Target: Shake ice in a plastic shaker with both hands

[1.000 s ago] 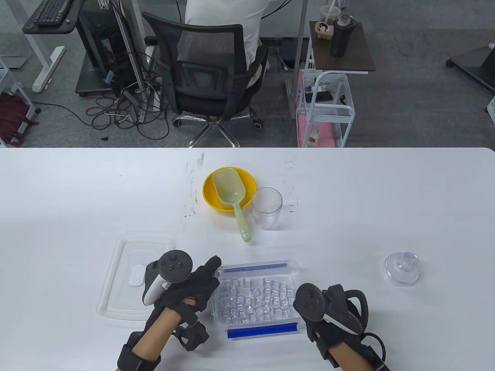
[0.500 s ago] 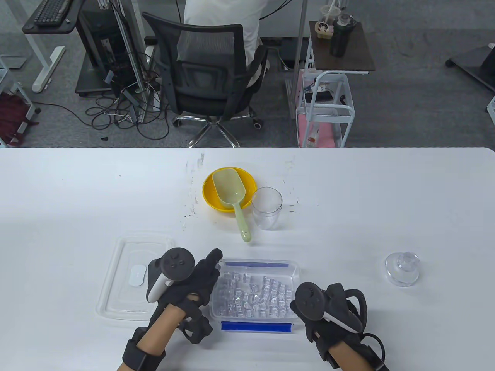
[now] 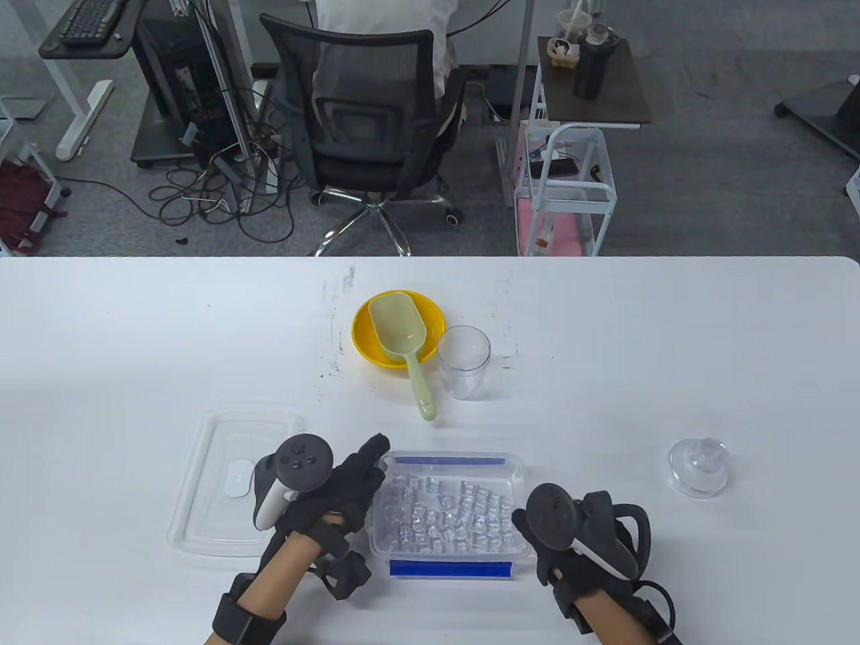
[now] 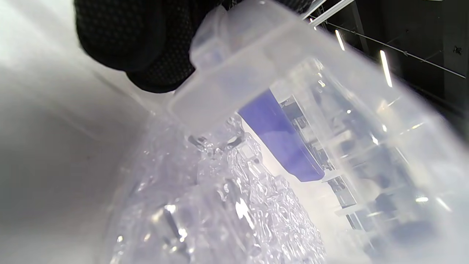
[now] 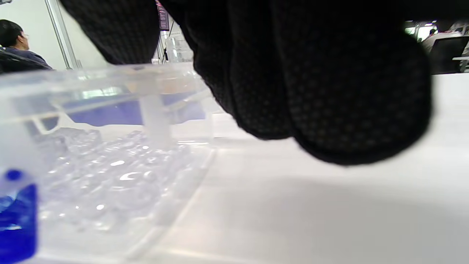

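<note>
Two hands flank the ice box, nothing lifted yet. Largest first: white surface [image 3: 134, 336] carries everything. Ice box [image 3: 517, 470], clear plastic with blue clips on the near and far sides, sits open at the near edge between the hands, full of ice cubes [image 3: 443, 514]. Its lid [image 3: 201, 484] lies flat just left of it, parked clear of the opening so the cubes can be reached. Left hand [image 3: 336, 490] rests against the box's left wall, fingers [image 4: 146, 47] draped at the rim per the left wrist view; looks like steadying contact, whether it's a real clench I cannot tell. Right hand [image 3: 571, 531] sits at the box's right near corner; fingers [image 5: 311, 91] curl down close to the surface beside the wall, grasp state also unclear. Yellow bowl [image 3: 366, 336] further back holds the green scoop [image 3: 403, 336], handle sticking out toward the person, easy to grab. Shaker cup [image 3: 463, 363] stands upright and empty just right of the bowl, open for loading. Shaker lid [image 3: 699, 467] sits well apart on the right. Judgement: early stage, box being positioned; scooping, capping and shaking all remain.
</note>
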